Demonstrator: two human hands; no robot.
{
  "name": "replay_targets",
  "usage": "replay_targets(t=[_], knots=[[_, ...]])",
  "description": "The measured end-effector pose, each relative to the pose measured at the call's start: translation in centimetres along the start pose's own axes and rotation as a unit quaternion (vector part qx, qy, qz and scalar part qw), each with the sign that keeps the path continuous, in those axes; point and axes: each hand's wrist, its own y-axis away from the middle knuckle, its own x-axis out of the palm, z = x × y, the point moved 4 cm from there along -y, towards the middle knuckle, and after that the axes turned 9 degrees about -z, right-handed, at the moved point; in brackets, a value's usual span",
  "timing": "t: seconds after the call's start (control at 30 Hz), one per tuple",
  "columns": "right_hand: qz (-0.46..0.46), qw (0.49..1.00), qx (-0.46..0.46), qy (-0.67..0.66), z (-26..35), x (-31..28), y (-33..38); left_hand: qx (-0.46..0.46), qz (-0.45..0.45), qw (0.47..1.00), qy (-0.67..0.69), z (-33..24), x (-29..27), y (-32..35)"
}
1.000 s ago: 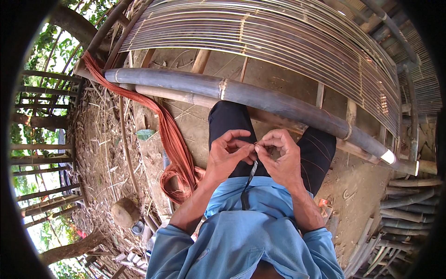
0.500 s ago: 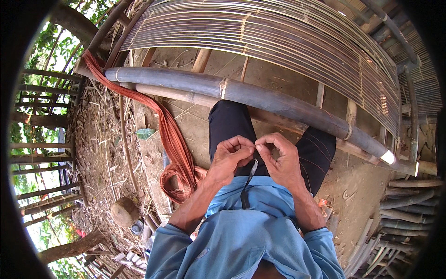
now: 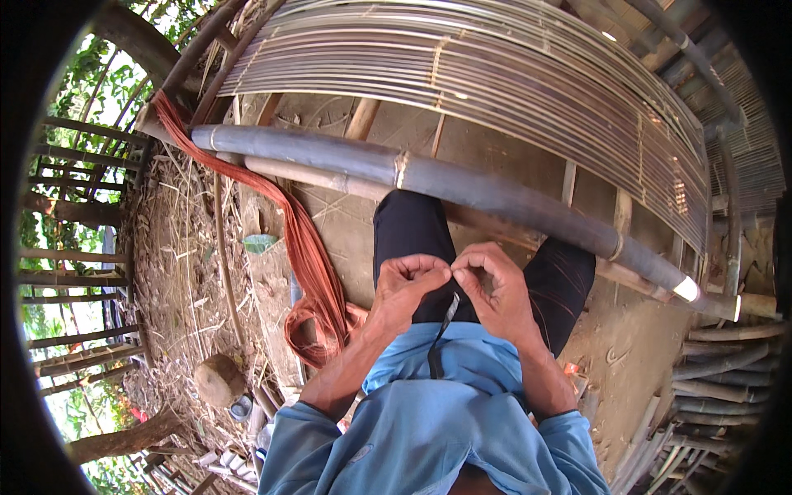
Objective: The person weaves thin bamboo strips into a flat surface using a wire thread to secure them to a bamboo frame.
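Above my lap, my left hand [image 3: 406, 289] and my right hand [image 3: 493, 289] meet fingertip to fingertip. Both pinch with thumb and forefinger; whatever lies between the tips is too fine to make out. Thin reddish threads [image 3: 568, 289] run over the dark trousers on my right thigh. Below the hands a black strap [image 3: 437, 351] hangs down the front of my blue shirt. Left of my left forearm, a long bundle of orange-red fibre strands [image 3: 307, 235] drapes from the frame's far left corner and ends in a coil [image 3: 309, 330] on the ground.
A thick dark bamboo pole [image 3: 495, 194] crosses in front of my knees. Beyond it stands a slatted bamboo platform [image 3: 511, 91]. Stacked bamboo pieces [image 3: 718, 388] lie at the right. At the left are a round stone-like block [image 3: 219, 379], dry litter and a bamboo fence [image 3: 82, 256].
The view has tilted slightly, so the pole and platform sit a little lower. My left thumb and forefinger look straighter; both hands stay together at the fingertips.
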Motion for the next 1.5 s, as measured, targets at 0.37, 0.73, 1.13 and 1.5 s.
replay_targets(t=[0.37, 0.73, 1.13, 1.5], knots=[[-0.027, 0.987, -0.120, 0.106, 3.1, -0.7, -5.6, 0.003, 0.060, 0.998, -0.007, -4.4, -0.9, -3.3], [0.011, 0.968, 0.022, 0.251, -6.4, -1.1, -17.8, 0.515, -0.167, 0.645, -0.540, -15.1, -0.9, -16.1], [0.121, 0.944, 0.163, 0.261, -9.9, 0.2, -20.6, 0.408, 0.001, 0.679, -0.610, -11.7, 0.4, -22.4], [0.112, 0.940, 0.091, -0.308, -2.8, -0.2, -14.0, -0.111, 0.068, 0.968, 0.215, -6.4, -2.6, -8.2]])
